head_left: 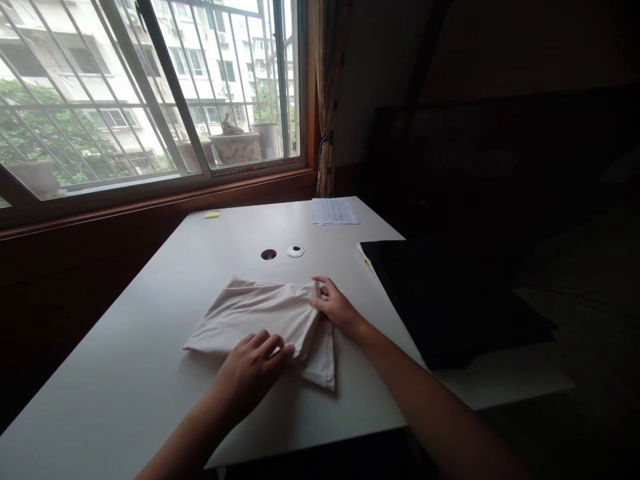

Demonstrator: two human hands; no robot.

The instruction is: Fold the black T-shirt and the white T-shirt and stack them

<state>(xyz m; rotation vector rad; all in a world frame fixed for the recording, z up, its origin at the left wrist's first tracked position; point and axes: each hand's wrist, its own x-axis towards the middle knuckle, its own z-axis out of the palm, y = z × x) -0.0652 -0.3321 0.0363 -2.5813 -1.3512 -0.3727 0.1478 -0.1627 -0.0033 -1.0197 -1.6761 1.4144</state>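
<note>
A folded white garment point(265, 310), soft and lightly creased, lies on the white table; its exact kind cannot be made out. At its far right corner, my right hand point(337, 308) pinches the fabric between thumb and fingers. My left hand point(256, 367) is at the near edge with its fingers curled over the cloth, and its fingertips are partly hidden. Between the two hands runs a folded edge, with a lower layer of the garment sticking out beyond it to the right and toward me.
The white table point(125, 340) stands below a barred window point(150, 93). On it are a round cable hole point(269, 255), its loose cover point(295, 251), a yellow sticky note point(212, 215) and papers point(335, 211). Dark fabric point(450, 300) covers the right side.
</note>
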